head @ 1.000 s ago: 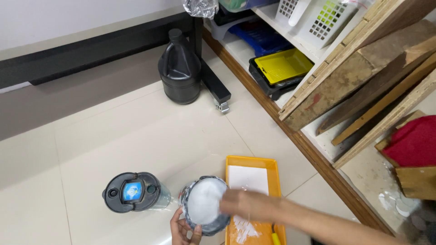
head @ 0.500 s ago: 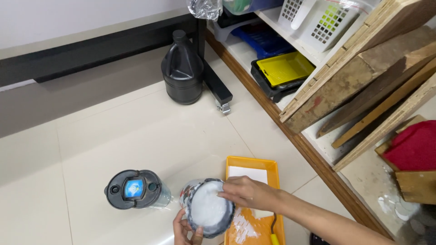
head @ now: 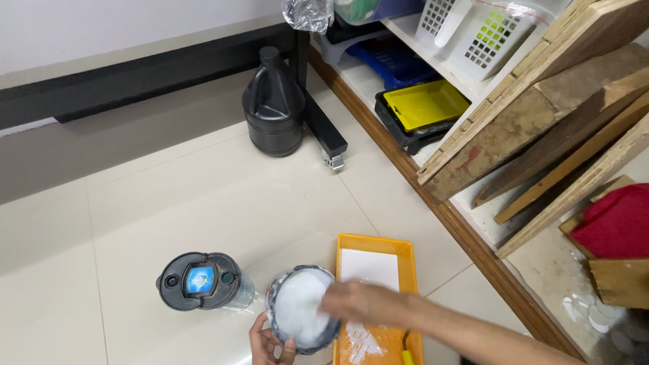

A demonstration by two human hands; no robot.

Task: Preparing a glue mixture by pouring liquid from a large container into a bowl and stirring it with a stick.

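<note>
A round paint can (head: pixel 301 316) filled with white paint sits on the tiled floor at the bottom of the head view. My left hand (head: pixel 269 344) grips its near side from below. My right hand (head: pixel 362 303) reaches in from the right and rests on the can's right rim, blurred by motion; whether it holds anything I cannot tell. An orange paint tray (head: pixel 376 251) with white paint in it lies right beside the can.
A clear bottle with a dark lid (head: pixel 199 281) stands left of the can. A black jug (head: pixel 272 108) stands by a black table leg (head: pixel 318 115). Shelving with trays, baskets and leaning wooden boards (head: pixel 541 115) runs along the right.
My right hand has slid left from over the orange tray onto the can's rim. The view has shifted slightly.
</note>
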